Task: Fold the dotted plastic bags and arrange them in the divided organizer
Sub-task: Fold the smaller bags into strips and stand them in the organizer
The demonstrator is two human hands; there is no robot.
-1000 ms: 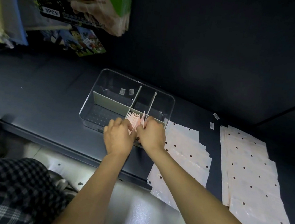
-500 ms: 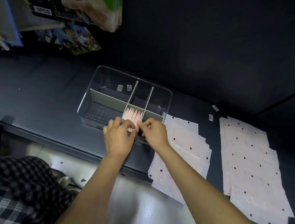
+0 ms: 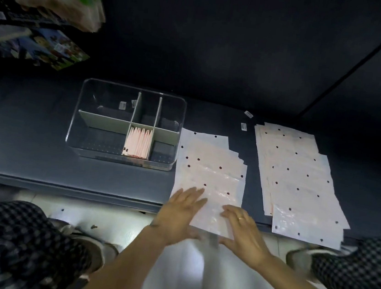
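Note:
A clear divided organizer [image 3: 87, 117] sits on the dark shelf. Its near middle compartment holds several folded pink dotted bags [image 3: 138, 143] standing on edge. To its right lies a pile of flat dotted plastic bags [image 3: 208, 168], its near end hanging past the shelf edge. My left hand [image 3: 182, 213] and my right hand [image 3: 243, 227] lie flat with straight fingers on the near end of that pile, side by side. A second, longer pile of dotted bags [image 3: 298, 179] lies farther right.
Two small white labels [image 3: 245, 121] lie on the shelf between the piles. Packaged goods [image 3: 58, 3] hang at the upper left. The shelf's front edge [image 3: 59, 188] runs across; my checkered trouser knees [image 3: 4, 241] are below it.
Both hands have left the folded bags in the organizer and moved right and toward me onto the near pile of flat bags. The view has shifted right.

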